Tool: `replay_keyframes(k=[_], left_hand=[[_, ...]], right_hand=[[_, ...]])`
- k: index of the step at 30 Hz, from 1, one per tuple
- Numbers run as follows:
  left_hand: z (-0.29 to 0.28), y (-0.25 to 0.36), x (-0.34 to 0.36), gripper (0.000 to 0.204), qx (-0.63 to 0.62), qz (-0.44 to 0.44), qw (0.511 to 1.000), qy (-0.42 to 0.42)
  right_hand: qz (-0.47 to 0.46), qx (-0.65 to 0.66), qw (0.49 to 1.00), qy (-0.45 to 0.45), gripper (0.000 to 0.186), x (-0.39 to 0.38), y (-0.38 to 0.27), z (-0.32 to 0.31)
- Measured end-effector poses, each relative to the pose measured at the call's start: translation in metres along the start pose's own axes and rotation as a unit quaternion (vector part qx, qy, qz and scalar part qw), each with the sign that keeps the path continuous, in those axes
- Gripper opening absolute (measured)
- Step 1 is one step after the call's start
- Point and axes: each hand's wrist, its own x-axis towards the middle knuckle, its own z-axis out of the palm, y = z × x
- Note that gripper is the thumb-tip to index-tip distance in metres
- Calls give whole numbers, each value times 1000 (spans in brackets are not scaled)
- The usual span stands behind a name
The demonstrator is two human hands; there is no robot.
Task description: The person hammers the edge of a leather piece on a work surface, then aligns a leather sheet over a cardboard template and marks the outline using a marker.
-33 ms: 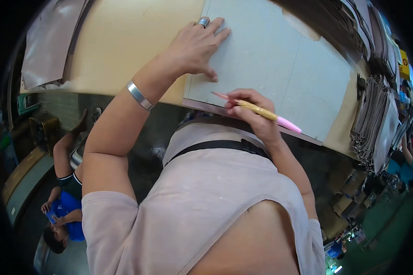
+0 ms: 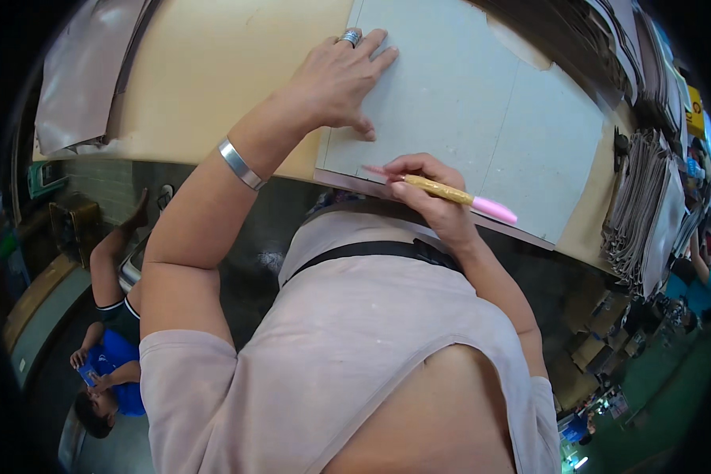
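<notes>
Pink-gold pen (image 2: 442,189), slanted, over flat grey board (image 2: 450,110)

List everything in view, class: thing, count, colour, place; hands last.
Flat tabletop: one, tan, upper half.
Large flat sheet: one, pale grey, on the tabletop.
Slim pen-like tool: one, yellow and pink, in the right hand.
Layered sheets: uncounted, greyish brown, upper left.
Stacked sheets: uncountable, grey-brown, right side.
Another person: one, blue shirt, lower left.
Short-sleeved shirt: one, pinkish grey, on the wearer.
Belt: one, black, waist.
Broad bracelet: one, silver, left forearm.
Background clutter: uncountable, mixed, right.
Left hand: one, silver ring, on the large sheet.
Right hand: one, around the tool.
</notes>
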Motion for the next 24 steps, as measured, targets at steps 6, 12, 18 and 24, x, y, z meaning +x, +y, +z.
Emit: replay_keyframes(k=[6, 12, 18, 24], left_hand=[[-5, 3, 4, 100, 3, -11, 999, -34], [-5, 3, 4, 99, 2, -14, 999, -37], [-5, 4, 4, 100, 6, -15, 999, -34], [-5, 5, 5, 99, 16, -9, 999, -34]], right_hand=[[-32, -155, 987, 7, 9, 6, -7, 10], [-46, -187, 981, 15, 7, 4, -6, 17], [-70, -195, 978, 25, 7, 4, -5, 21], [-83, -216, 973, -1, 7, 2, -2, 20]])
